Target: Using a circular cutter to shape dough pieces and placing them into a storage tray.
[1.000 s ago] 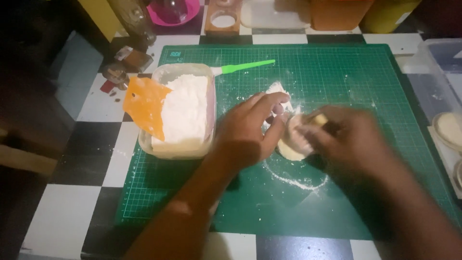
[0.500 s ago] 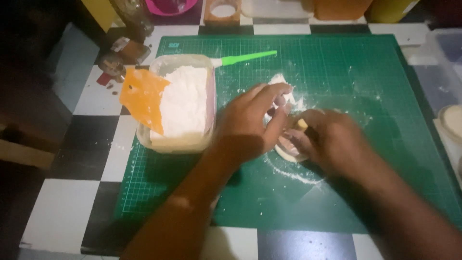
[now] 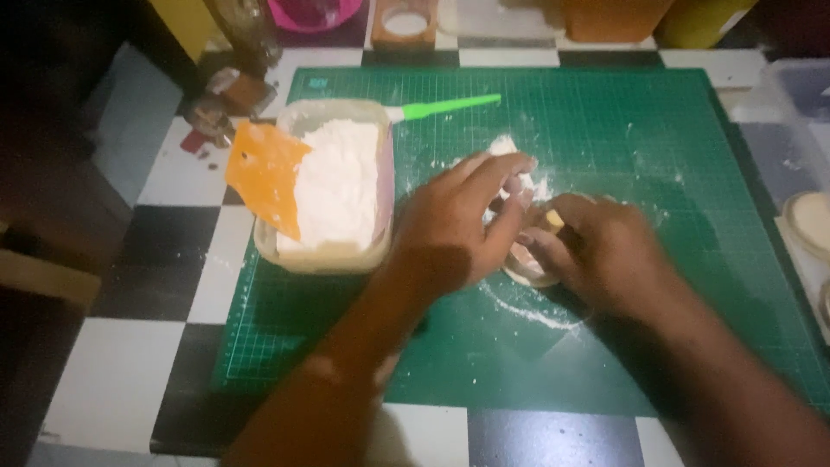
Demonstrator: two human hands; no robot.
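Mat: a green cutting mat [image 3: 657,130] with a printed grid lies on a black-and-white checked table [image 3: 112,380]; every place below is told from this mat.
Dough: a small pale disc of dough [image 3: 527,266] lies near the middle of the mat, mostly hidden by both hands; only its lower left edge shows.
Left hand: the left hand [image 3: 458,220] lies palm down over the middle of the mat, fingers close together and stretched toward the dough, fingertips [image 3: 519,164] dusted white. Whether it grips anything I cannot tell.
Right hand: the right hand [image 3: 605,251] sits just right of the mat's middle, curled over the dough and closed around a small pale wooden piece [image 3: 553,220], of which only one end shows.
Loose flour: a small heap of flour [image 3: 510,151] lies on the mat just beyond the left fingertips, and a thin curved trail of flour [image 3: 536,313] runs below the dough.
Tub: a cream plastic tub [image 3: 385,173] filled with white flour stands on the mat's left edge.
Scraper: an orange plastic scraper [image 3: 266,173] leans on the tub's left rim, partly over the flour.
Green tool: a green-handled tool [image 3: 450,106] lies on the mat's upper part, its end touching the tub's far corner.
Beyond the mat: a pink bowl [image 3: 316,13] and a small wooden frame [image 3: 405,22] stand past the far edge.
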